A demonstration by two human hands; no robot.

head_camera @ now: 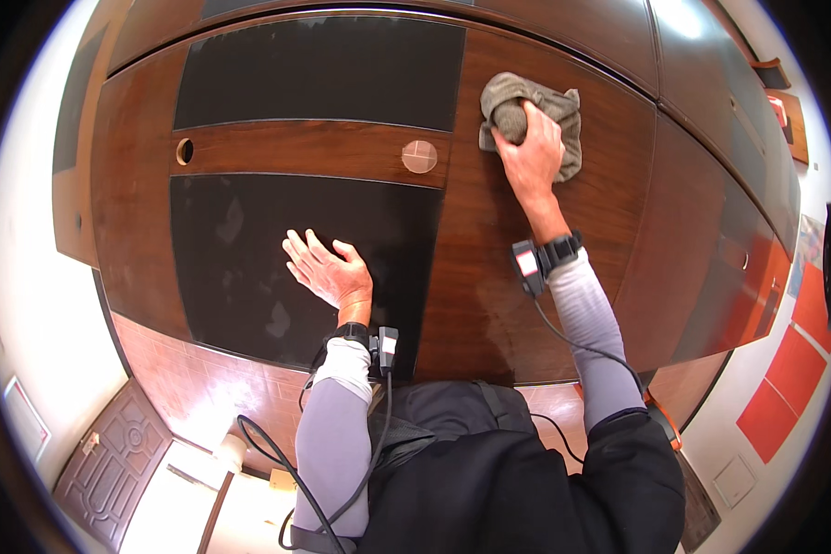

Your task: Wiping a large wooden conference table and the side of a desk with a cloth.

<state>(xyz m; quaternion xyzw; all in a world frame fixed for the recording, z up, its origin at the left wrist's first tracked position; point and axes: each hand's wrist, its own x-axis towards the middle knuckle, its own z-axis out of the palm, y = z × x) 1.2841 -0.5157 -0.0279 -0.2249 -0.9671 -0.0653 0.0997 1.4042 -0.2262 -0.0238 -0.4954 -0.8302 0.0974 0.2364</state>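
Observation:
A grey-brown cloth point(566, 156) lies partly spread on the brown wooden desk top point(526, 277), towards its far side. My right hand point(534, 154) grips a bunched, rounded part of it between thumb and fingers, and the rest fans out around the hand. My left hand point(332, 273) holds nothing. Its fingers are spread and point to the upper left, over or on the black inlaid panel point(249, 228); whether the palm touches cannot be told. Pale smudges show on that panel.
Beyond the wooden strip lies a second black panel point(318, 73). The strip has an open cable hole point(185, 151) and a round cover point(420, 156). More desks point(713, 208) adjoin at the back and right. Cables point(388, 429) run from both wrist-worn devices. A panelled door point(114, 460) stands lower left.

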